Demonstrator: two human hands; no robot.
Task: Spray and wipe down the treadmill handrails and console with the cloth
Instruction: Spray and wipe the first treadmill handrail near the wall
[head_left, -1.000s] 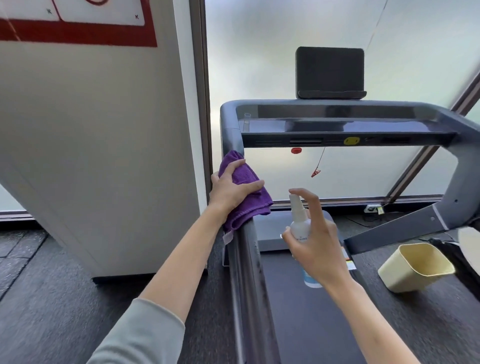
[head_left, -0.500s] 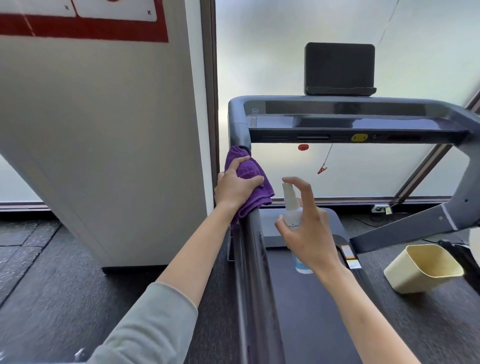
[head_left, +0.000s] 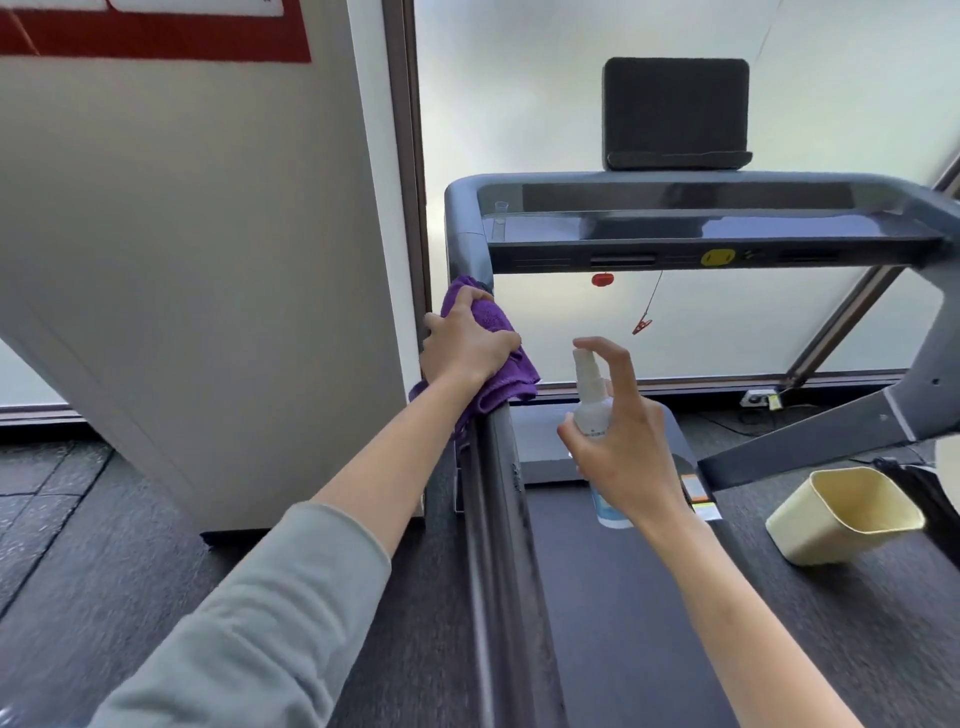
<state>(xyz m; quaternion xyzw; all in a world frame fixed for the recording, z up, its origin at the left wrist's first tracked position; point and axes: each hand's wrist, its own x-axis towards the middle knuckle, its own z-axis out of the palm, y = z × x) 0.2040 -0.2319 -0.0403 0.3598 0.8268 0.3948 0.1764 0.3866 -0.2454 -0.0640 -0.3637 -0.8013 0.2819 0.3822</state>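
My left hand presses a purple cloth onto the upper part of the treadmill's left handrail, just below its bend. My right hand holds a small clear spray bottle upright over the belt, index finger arched over the white nozzle, which faces the left handrail. The dark console spans the top, with a black tablet holder above it. The right handrail slopes down at the far right.
A white pillar stands close to the left of the handrail. A cream plastic bin lies tilted on the floor at right. A red safety clip dangles on a cord below the console. Frosted window behind; the dark belt runs below.
My left hand has slid the cloth up the left handrail toward the bend. My right hand with the bottle stays level beside it.
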